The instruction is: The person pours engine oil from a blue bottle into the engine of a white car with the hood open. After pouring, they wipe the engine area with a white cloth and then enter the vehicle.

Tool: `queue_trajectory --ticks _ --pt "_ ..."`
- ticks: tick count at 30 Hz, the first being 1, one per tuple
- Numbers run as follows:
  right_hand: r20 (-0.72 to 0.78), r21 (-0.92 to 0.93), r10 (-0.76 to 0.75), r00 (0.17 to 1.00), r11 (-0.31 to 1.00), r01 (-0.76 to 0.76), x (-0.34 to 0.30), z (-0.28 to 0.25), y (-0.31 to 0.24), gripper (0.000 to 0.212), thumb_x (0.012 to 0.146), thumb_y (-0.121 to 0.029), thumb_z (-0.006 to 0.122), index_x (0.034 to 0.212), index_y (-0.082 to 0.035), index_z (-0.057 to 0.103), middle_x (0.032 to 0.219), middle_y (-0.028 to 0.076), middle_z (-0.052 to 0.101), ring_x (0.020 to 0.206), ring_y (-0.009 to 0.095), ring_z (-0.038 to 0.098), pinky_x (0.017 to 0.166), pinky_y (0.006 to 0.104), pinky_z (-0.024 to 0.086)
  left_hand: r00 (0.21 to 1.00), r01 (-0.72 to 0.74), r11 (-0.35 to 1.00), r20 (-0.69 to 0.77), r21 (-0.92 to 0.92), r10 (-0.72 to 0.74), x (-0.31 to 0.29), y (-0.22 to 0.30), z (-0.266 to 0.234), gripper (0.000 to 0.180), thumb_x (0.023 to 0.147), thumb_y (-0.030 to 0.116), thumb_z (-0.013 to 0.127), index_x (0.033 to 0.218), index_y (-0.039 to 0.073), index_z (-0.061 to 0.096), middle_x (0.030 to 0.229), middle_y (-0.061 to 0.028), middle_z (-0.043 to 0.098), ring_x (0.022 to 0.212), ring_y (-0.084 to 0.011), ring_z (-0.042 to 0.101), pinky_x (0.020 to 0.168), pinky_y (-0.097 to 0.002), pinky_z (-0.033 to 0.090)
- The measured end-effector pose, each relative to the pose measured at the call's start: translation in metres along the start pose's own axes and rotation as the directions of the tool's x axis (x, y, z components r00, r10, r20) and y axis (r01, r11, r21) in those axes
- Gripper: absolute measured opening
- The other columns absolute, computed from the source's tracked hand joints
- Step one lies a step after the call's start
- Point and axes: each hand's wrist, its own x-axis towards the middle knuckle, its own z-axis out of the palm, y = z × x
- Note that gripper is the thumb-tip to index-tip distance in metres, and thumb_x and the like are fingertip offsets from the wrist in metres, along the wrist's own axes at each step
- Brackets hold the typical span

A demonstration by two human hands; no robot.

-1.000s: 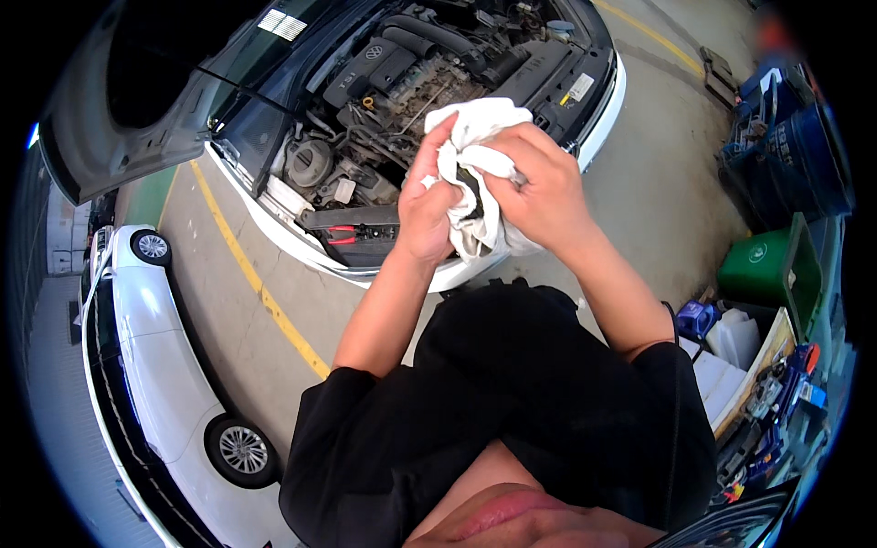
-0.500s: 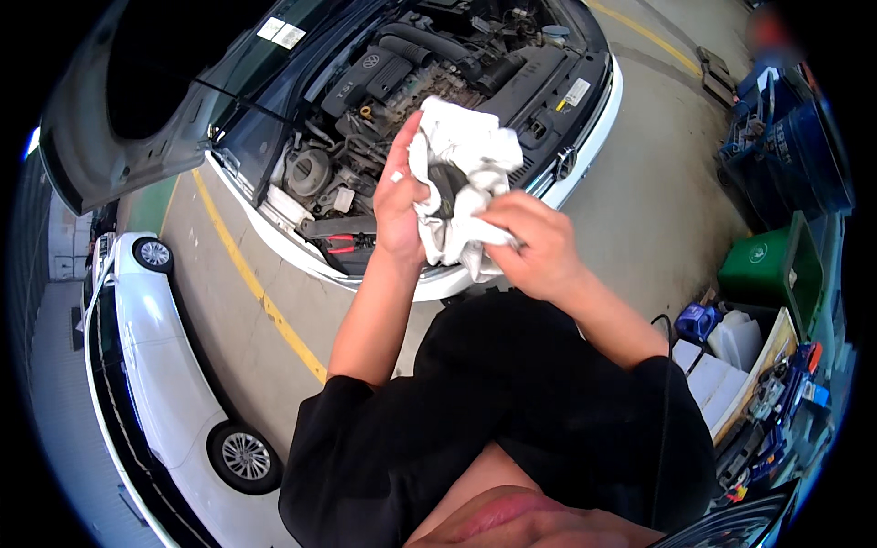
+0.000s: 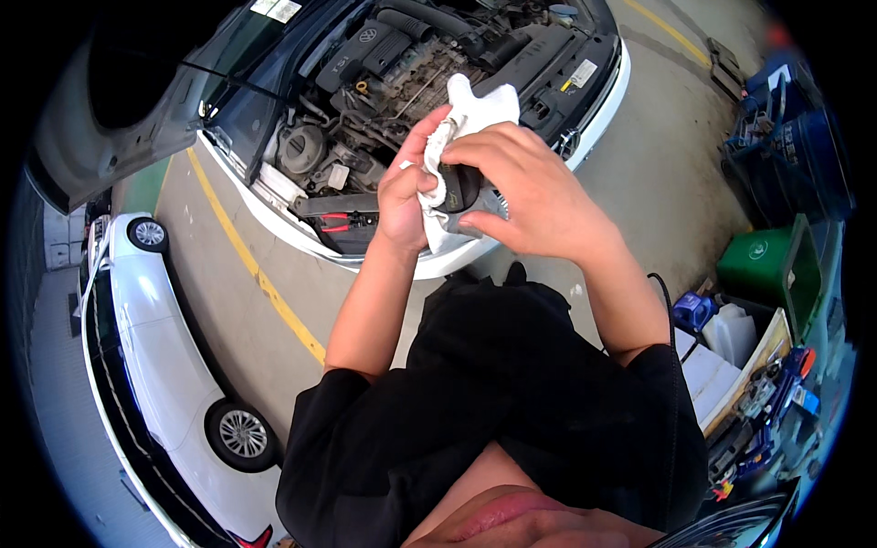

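Observation:
In front of the open engine bay (image 3: 402, 100), my left hand (image 3: 402, 205) is closed on a crumpled white cloth (image 3: 482, 108), its fingers behind the folds and its thumb bent over them. A dark, rounded cap (image 3: 464, 189) with a small yellowish mark rests against the cloth, between my hands. Curled around that cap from the right is my right hand (image 3: 544, 196), with the fingers over its top and the thumb below. Part of the cap is hidden by the fingers and cloth.
Red-handled pliers (image 3: 340, 222) lie at the front corner of the engine bay. The raised hood (image 3: 110, 137) is at upper left. Another white car (image 3: 151, 329) stands left. At right are a green bin (image 3: 763, 274), blue drum (image 3: 804, 164) and tool cart (image 3: 749, 384).
My right hand has gone from pinching the cloth's lower edge to curling around the dark cap. The cap shows more now, and the cloth is bunched toward my left hand.

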Motion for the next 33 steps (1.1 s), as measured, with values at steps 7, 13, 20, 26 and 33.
queue_trajectory --ticks 7,13,20,26,33 --pt "0.151 0.103 0.088 0.985 0.989 -0.104 0.023 0.052 0.031 0.070 0.073 -0.010 0.091 0.137 -0.006 0.064 0.133 0.010 0.067 0.126 0.034 0.063 0.109 0.0461 0.051 0.994 0.019 0.998 -0.105 0.058 -0.013 -0.008 0.004 -0.062 0.091 0.079 0.016 0.051 0.167 -0.002 0.037 0.155 -0.0243 0.058 0.141 -0.0351 0.060 0.124 -0.0462 0.045" --pt "0.171 0.861 0.340 0.925 0.405 -0.308 0.040 0.099 0.101 0.084 0.086 -0.022 0.092 0.156 0.002 0.050 0.146 0.012 0.062 0.138 0.025 0.059 0.123 0.0418 0.041 0.943 -0.014 0.975 -0.326 -0.220 -0.060 -0.008 0.000 -0.139 0.075 0.086 0.012 0.048 0.161 -0.001 0.046 0.155 -0.0224 0.059 0.141 -0.0360 0.060 0.123 -0.0491 0.047" --pt "0.210 0.976 0.414 0.886 -0.138 -0.167 0.108 0.141 0.184 0.065 0.103 -0.029 0.074 0.156 0.000 0.051 0.148 0.011 0.064 0.134 0.024 0.063 0.119 0.0477 0.048 0.683 0.035 0.993 -0.723 -0.110 -0.104 -0.015 -0.039 -0.239 0.034 0.104 -0.003 0.039 0.127 0.005 0.062 0.129 -0.0154 0.069 0.119 -0.0301 0.071 0.105 -0.0450 0.060" --pt "0.124 0.933 0.742 0.659 0.139 -0.331 0.185 0.202 0.268 0.060 0.098 -0.018 0.082 0.149 0.002 0.058 0.140 0.012 0.068 0.123 0.020 0.067 0.107 0.0378 0.053 0.613 0.317 0.847 -0.773 0.427 0.160 -0.040 -0.079 -0.307 0.038 0.099 0.005 0.059 0.136 0.005 0.062 0.120 -0.0097 0.061 0.119 -0.0280 0.060 0.113 -0.0346 0.044" --pt "0.140 0.344 0.590 0.795 0.724 -0.598 0.295 0.310 0.378 0.071 0.092 -0.023 0.090 0.152 -0.002 0.057 0.145 0.015 0.061 0.138 0.030 0.061 0.112 0.0435 0.054 0.787 0.475 0.368 -0.573 0.799 0.230 -0.079 -0.124 -0.314 0.089 0.085 0.005 0.068 0.166 0.000 0.034 0.169 -0.0286 0.028 0.159 -0.0456 0.030 0.129 -0.0471 0.033"
